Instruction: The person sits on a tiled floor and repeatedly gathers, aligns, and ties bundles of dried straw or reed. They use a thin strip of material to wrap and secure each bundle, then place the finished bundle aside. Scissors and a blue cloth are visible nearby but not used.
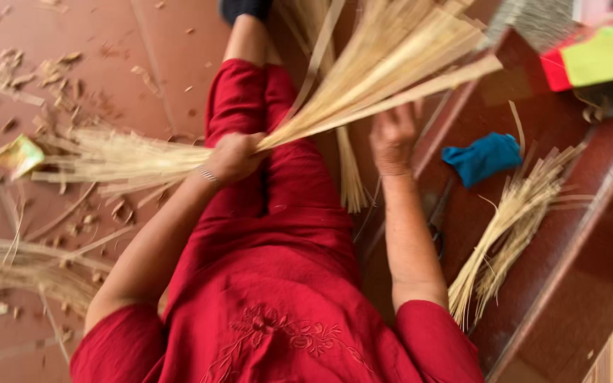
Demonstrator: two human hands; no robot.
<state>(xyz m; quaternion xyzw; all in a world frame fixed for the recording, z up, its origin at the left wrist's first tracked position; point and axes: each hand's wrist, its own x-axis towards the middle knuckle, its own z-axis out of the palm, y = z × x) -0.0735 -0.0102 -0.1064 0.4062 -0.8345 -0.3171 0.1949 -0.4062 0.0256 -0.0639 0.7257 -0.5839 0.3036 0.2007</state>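
Underfoot, the reddish-brown tiled floor [129,42] is strewn with pale shavings and offcuts [44,74], which suggests a good deal of trimming is already done, though that is a judgement from the litter alone. Across the lap of the person in a red embroidered dress [271,284] lies a large bundle of long, flat, straw-coloured bamboo strips [384,64], fanning wide toward the upper right and thinning to frayed ends on the left. The left hand [232,157] is closed tight round the bundle's waist, a thin bracelet at its wrist. The right hand [394,138] is raised just beside the fanned strips, fingers loosely curled; whether it pinches a strip cannot be told through the blur. On the dark red step [569,234] to the right rests a smaller sheaf of the same strips [512,227], apparently set aside, near a crumpled blue cloth [482,157]. Another loose heap of strips [15,273] waits at lower left, so sorting looks only partway through.
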